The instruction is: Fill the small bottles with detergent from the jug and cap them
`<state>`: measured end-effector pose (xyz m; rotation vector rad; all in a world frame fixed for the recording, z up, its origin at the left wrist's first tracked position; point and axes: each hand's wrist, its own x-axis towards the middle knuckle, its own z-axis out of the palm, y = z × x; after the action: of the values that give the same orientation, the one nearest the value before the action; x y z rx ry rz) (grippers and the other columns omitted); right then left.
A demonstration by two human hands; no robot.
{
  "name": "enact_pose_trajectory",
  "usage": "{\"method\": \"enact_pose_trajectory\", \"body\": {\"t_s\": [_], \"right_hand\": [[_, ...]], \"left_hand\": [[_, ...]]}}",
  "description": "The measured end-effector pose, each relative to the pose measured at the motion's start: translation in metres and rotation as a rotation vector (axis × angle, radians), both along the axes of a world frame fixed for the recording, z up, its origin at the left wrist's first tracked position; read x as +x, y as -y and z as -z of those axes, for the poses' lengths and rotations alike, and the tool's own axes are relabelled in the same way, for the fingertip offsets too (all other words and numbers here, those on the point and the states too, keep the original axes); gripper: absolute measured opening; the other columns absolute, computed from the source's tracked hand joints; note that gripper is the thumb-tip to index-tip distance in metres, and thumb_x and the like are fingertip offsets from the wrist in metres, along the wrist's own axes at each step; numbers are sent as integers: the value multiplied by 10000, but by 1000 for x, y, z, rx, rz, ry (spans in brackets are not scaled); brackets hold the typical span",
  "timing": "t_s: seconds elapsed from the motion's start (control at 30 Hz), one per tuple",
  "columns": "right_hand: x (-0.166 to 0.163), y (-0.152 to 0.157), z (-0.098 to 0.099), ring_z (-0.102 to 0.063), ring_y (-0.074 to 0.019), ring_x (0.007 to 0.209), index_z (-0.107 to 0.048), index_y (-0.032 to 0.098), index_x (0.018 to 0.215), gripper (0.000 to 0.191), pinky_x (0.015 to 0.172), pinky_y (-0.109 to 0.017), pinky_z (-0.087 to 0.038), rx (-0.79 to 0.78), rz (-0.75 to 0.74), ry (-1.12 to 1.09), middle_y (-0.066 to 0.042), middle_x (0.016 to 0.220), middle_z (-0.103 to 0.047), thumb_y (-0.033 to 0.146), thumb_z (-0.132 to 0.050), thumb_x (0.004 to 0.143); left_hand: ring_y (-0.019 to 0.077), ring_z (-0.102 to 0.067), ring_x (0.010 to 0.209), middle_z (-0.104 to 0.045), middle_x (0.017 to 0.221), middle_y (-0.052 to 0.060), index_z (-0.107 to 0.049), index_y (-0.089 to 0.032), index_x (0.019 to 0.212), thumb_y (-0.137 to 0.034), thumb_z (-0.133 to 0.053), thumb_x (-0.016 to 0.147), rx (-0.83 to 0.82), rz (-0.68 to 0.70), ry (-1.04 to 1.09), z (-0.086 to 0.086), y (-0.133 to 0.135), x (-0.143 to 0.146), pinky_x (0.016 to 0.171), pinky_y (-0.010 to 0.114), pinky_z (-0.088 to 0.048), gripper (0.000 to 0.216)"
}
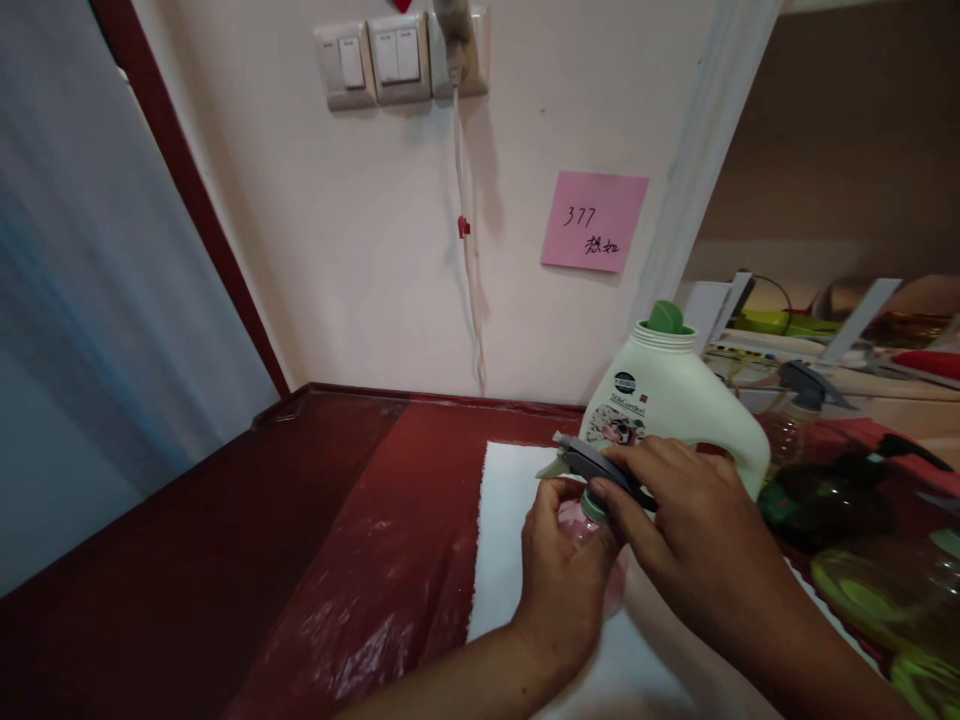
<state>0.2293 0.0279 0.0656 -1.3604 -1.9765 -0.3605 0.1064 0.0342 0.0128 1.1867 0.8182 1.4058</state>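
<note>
My left hand (pixel 559 570) wraps round the upper body of a small clear spray bottle (pixel 577 520) with a pinkish look, standing over a white sheet (pixel 506 540). On the bottle's neck sits a green collar. My right hand (pixel 675 500) grips the grey spray head (pixel 589 460) from above and the side, its thumb close to the collar. The spray head's nozzle points left. Whether the head is screwed on tight, I cannot tell. Just behind my hands stands a large pale green jug (pixel 697 385) with a printed label and a green piece in its mouth.
Another spray bottle (pixel 787 430), a dark green bottle (pixel 825 500) and yellow-green clear containers (pixel 862 590) crowd the right side. A pink note (pixel 595 222), switches (pixel 397 55) and a hanging white cord (pixel 472 290) are on the wall. A blue curtain (pixel 112 300) hangs left of the dark red table (pixel 337 520).
</note>
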Motion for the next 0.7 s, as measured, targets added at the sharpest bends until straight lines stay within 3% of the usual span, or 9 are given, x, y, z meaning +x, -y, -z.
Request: {"method": "enact_pose_trajectory", "body": {"t_s": [0.13, 0.23, 0.37, 0.47, 0.6, 0.7], "right_hand": [[0, -1, 1, -623, -295, 904, -650, 206, 1017, 202, 803, -429, -391, 12, 6, 7, -52, 923, -661, 283, -464, 1024], [0, -1, 1, -624, -296, 900, -653, 205, 1016, 219, 807, -434, -392, 15, 10, 13, -51, 914, -659, 291, -452, 1031], [0, -1, 0, -627, -293, 902, -647, 207, 1028, 214, 805, -433, -392, 23, 1, 15, -49, 920, -657, 294, -452, 1034], [0, 0, 0, -626, -297, 900, -643, 208, 1035, 202, 802, -434, -396, 22, -2, 15, -48, 921, -655, 293, -460, 1028], [0, 0, 0, -625, -303, 892, -643, 207, 1026, 200, 798, -437, -398, 12, 4, 17, -51, 913, -652, 294, -462, 1027], [0, -1, 0, -627, -300, 882, -647, 200, 1024, 214, 799, -436, -398, 32, 9, 25, -54, 910, -653, 291, -453, 1035]], "left_hand": [[273, -606, 1132, -695, 1184, 80, -685, -223, 1175, -363, -635, 968, 90, 55, -109, 5, -1, -4, 1023, 392, -444, 255], [282, -592, 1137, -684, 1181, 90, -696, -220, 1175, -392, -563, 1008, 122, 33, -217, 7, 0, -7, 1039, 408, -427, 274], [273, -584, 1202, -670, 1253, 88, -644, -227, 1219, -313, -678, 936, 48, 24, -109, 6, 2, -5, 1061, 390, -421, 298], [241, -620, 1092, -688, 1132, 57, -619, -224, 1112, -284, -801, 831, -12, -6, 8, 3, 2, -2, 974, 342, -469, 340], [219, -628, 968, -687, 1001, 31, -618, -218, 1001, -244, -777, 832, -15, -1, 61, 2, 1, 0, 898, 328, -497, 234], [254, -638, 1075, -711, 1101, 63, -664, -216, 1073, -293, -733, 881, 34, 59, 72, 2, 0, -1, 975, 362, -490, 218]]}}
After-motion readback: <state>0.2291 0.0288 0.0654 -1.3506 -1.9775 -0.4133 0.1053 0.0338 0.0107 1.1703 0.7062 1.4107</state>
